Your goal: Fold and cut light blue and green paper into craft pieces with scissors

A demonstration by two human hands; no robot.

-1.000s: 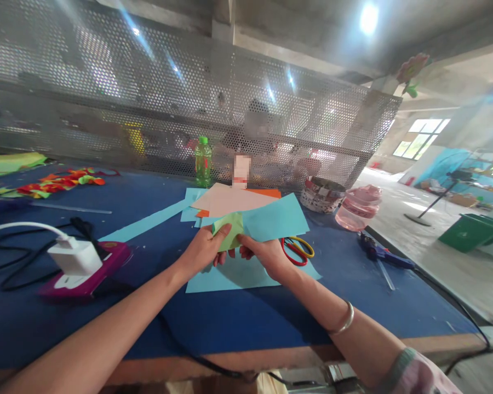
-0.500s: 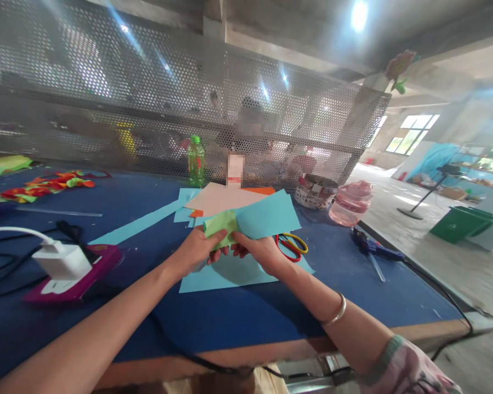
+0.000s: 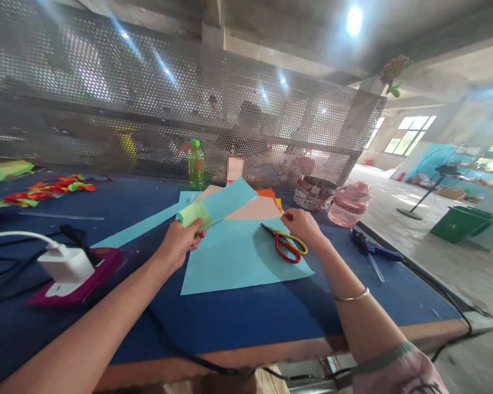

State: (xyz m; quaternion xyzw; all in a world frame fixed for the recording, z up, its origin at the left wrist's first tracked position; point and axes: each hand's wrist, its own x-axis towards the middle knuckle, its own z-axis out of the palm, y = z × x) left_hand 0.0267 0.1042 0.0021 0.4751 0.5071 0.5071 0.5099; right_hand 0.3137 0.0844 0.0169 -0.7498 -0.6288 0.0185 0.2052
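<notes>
Blue card (image 3: 230, 262) lies flat on the dark blue worktable (image 3: 230, 323) in front of me. My left hand (image 3: 178, 242) grips a curled green paper (image 3: 195, 215), fingers closed around it, and a pale blue sheet (image 3: 230, 201) runs from it up across a peach paper (image 3: 257, 209). My right hand (image 3: 299, 225) has its fingertips bunched together, holding nothing I can see, just beside scissors (image 3: 285, 244) with red and yellow handles, which rest on the card. Further right lie a hot glue gun (image 3: 373, 246) and a pink jar (image 3: 349, 205); a woven basket (image 3: 314, 192) stands beyond them.
</notes>
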